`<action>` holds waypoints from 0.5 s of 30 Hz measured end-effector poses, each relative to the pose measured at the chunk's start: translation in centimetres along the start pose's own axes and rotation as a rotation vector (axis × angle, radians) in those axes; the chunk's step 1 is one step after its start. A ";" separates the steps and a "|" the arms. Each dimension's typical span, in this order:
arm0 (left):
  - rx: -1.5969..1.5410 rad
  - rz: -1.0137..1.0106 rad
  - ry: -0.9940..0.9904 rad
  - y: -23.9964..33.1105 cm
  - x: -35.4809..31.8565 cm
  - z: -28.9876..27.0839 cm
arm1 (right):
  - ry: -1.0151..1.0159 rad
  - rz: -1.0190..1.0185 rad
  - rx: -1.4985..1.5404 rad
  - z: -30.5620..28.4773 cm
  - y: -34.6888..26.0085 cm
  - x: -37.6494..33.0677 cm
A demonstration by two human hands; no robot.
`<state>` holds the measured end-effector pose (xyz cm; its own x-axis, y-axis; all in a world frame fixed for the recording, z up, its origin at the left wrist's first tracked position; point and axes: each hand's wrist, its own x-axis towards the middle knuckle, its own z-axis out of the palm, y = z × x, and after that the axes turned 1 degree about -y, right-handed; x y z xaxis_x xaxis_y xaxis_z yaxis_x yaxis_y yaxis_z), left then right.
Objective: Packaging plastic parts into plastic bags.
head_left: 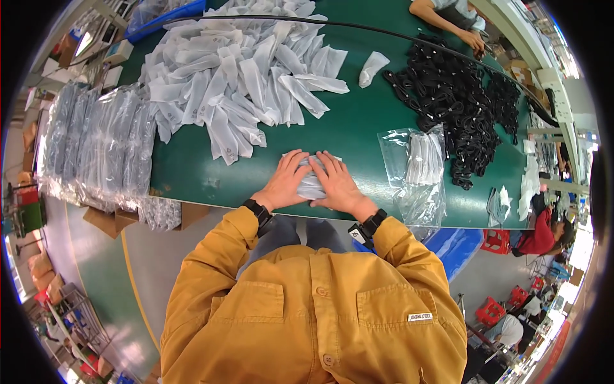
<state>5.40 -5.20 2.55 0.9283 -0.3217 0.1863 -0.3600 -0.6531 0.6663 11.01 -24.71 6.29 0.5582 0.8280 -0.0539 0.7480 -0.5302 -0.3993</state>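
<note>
At the near edge of the green table, my left hand [284, 182] and my right hand [342, 187] press in from both sides on a small stack of frosted plastic sleeves [310, 185]. Their fingers lie over its top and partly cover it. Beyond them spreads a large heap of similar whitish sleeves [224, 77]. Right of my hands, a clear plastic bag [396, 160] holds a bundle of filled white sleeves [425, 159]. One single sleeve [372, 68] lies apart near the far middle.
Black coiled cables [454, 102] are piled at the right. Packed clear bags [96, 141] stand in a row at the left, above cardboard boxes [115, 221]. A black cord [307, 19] crosses the far side. Another person's hand [472, 41] is at the far right.
</note>
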 end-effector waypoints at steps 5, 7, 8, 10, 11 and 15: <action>-0.085 0.068 0.111 0.6 -0.6 0.0 | 0.096 -0.022 0.039 1.4 0.4 0.3; -0.214 -0.291 0.457 -0.7 -0.9 2.2 | 0.108 -0.022 0.058 2.0 0.2 0.9; -0.233 -0.270 0.441 -0.9 -0.6 2.1 | 0.144 -0.037 0.045 2.3 0.1 1.0; -0.120 -0.225 0.383 -1.5 -0.3 1.7 | 0.183 -0.035 0.021 2.9 0.1 1.0; -0.132 -0.210 0.374 -1.7 -0.3 1.7 | 0.194 -0.040 0.031 3.3 0.0 1.0; -0.278 -0.249 0.397 -1.2 0.5 1.1 | 0.209 -0.027 0.111 3.4 0.2 1.0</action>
<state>6.20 -5.33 1.00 0.9655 0.1381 0.2210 -0.1368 -0.4533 0.8808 10.53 -23.36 3.00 0.6090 0.7799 0.1446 0.7264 -0.4752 -0.4965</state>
